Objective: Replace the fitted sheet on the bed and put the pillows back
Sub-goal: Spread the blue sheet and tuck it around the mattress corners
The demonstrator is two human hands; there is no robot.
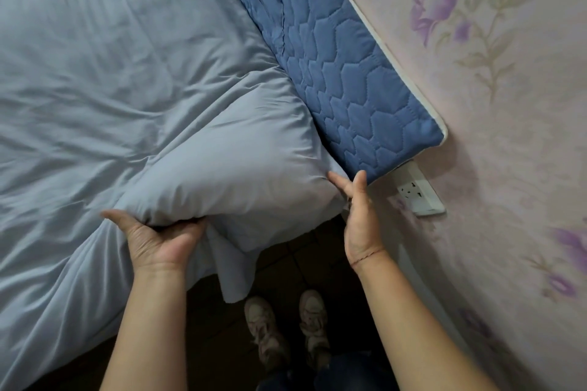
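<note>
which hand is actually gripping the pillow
The left hand: its fingers curl round the near edge of the pillow. The right hand is open, fingers straight, at the pillow end beside the quilted headboard.

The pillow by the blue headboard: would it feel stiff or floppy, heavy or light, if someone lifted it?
Probably soft and floppy: the pillow dents and wrinkles where the left hand grips it. Likely light for its bulk, since that hand lifts its edge from below. Its smooth case may slide on the sheet.
</note>
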